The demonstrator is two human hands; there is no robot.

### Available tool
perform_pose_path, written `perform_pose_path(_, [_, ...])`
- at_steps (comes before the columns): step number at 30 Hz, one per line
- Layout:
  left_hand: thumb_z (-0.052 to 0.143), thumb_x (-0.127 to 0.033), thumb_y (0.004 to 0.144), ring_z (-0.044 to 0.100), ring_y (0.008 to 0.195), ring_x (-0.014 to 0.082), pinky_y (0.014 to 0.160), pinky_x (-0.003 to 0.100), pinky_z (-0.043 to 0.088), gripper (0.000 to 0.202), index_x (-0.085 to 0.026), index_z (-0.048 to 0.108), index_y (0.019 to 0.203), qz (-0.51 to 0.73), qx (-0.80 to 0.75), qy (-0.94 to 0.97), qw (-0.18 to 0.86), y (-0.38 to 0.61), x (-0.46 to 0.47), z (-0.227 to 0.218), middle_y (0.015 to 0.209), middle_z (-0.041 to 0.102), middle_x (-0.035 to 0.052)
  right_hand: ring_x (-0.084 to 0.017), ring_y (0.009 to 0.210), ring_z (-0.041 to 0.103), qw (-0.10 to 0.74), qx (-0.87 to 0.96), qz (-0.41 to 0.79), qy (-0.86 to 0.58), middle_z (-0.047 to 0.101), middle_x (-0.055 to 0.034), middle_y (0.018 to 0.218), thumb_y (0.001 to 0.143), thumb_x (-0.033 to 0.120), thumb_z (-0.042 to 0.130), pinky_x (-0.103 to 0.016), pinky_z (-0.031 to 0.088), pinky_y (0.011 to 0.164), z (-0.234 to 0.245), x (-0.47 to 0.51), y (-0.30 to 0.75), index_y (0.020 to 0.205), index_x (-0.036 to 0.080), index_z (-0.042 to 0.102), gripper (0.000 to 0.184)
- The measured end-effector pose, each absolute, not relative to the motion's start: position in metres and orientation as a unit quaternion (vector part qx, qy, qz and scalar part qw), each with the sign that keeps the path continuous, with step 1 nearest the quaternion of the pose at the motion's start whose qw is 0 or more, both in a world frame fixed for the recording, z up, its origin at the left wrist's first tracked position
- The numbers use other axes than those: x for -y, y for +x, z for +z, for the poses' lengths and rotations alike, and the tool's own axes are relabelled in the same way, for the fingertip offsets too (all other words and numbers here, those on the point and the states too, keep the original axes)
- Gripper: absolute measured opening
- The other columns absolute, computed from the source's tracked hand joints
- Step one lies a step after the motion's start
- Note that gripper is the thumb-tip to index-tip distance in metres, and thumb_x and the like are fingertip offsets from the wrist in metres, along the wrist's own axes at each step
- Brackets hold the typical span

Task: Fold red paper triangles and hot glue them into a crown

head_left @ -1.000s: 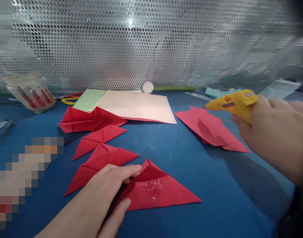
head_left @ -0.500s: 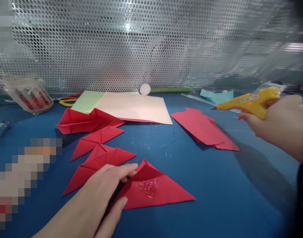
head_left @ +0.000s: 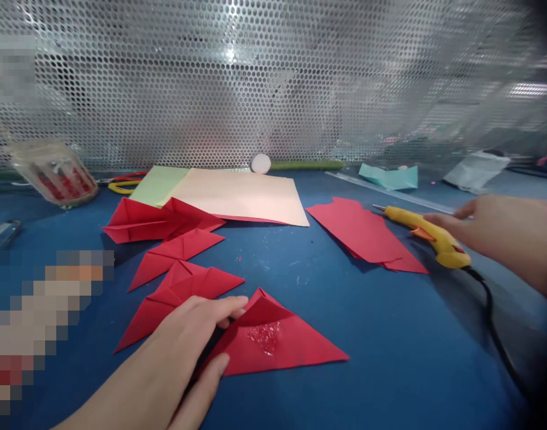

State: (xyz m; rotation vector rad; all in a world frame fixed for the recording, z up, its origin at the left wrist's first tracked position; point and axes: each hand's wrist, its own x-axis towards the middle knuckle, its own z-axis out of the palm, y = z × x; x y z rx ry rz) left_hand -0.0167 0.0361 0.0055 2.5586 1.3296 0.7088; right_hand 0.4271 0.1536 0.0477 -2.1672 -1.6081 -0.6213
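Note:
My left hand (head_left: 188, 340) grips the left side of a folded red paper triangle (head_left: 295, 343), thumb at its near edge and fingers by the raised fold. A shiny patch of clear glue (head_left: 265, 338) lies on that paper. At the right, the yellow glue gun (head_left: 450, 254) lies on its side with its nozzle toward the red sheets. My right hand (head_left: 501, 236) is just behind it, fingers stretched out, the foremost fingertip at the gun's body. Folded red paper pieces (head_left: 184, 280) overlap in a row left of the triangle, partly behind my left hand.
A stack of red paper (head_left: 358, 230) lies right of centre. Cream (head_left: 242, 191) and green sheets (head_left: 159, 185) are at the back, near yellow-handled scissors (head_left: 121, 187) and a tilted jar (head_left: 56, 173). A black cord (head_left: 492, 316) trails from the gun. Perforated metal (head_left: 255, 77) stands behind.
My right hand has lowered the glue gun from the air onto the table, and its fingers have loosened from the handle. My left hand and the red triangle stay in place.

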Motion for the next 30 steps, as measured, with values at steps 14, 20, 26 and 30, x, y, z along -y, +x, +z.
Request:
perform_pose_path(14, [0.037,-0.009,0.088,0.063,0.104,0.0096,0.088,0.016,0.051,0.037,-0.034,0.057,0.107,0.264,-0.359,0.885,0.136,-0.013,-0.042,0.015,0.116,0.063,-0.0035,-0.013,0.101,0.064,0.186,0.902,0.201,-0.334,0.063,-0.0047,0.116,0.091,0.016,0.055,-0.023,0.054,0.086,0.025,-0.078,0.255,0.137,0.029,0.051,0.047])
perform_pose_path(20, [0.035,-0.004,0.087,0.059,0.113,0.0129,0.096,0.026,0.050,0.047,-0.036,0.061,0.108,0.275,-0.362,0.886,0.088,-0.015,-0.035,0.009,0.122,0.061,-0.0017,-0.014,0.103,0.063,0.176,0.891,0.228,-0.352,0.064,-0.0047,0.113,0.090,0.024,0.063,-0.024,0.052,0.091,0.030,-0.072,0.249,0.135,0.024,0.054,0.046])
perform_pose_path(26, [0.036,-0.002,0.088,0.056,0.116,0.0116,0.102,0.027,0.044,0.052,-0.039,0.061,0.114,0.295,-0.341,0.891,0.045,-0.015,-0.034,0.002,0.126,0.061,-0.0033,-0.020,0.111,0.058,0.151,0.858,0.281,-0.403,0.060,-0.0058,0.120,0.083,0.045,0.071,-0.036,0.050,0.097,0.033,-0.065,0.238,0.135,0.027,0.054,0.057])
perform_pose_path(30, [0.040,-0.002,0.087,0.057,0.114,0.0095,0.098,0.021,0.046,0.046,-0.036,0.064,0.107,0.309,-0.340,0.886,0.060,-0.016,-0.036,0.006,0.124,0.063,-0.0056,-0.018,0.109,0.057,0.161,0.841,0.311,-0.413,0.059,-0.0035,0.117,0.086,0.041,0.069,-0.034,0.049,0.096,0.028,-0.068,0.237,0.132,0.031,0.056,0.048])
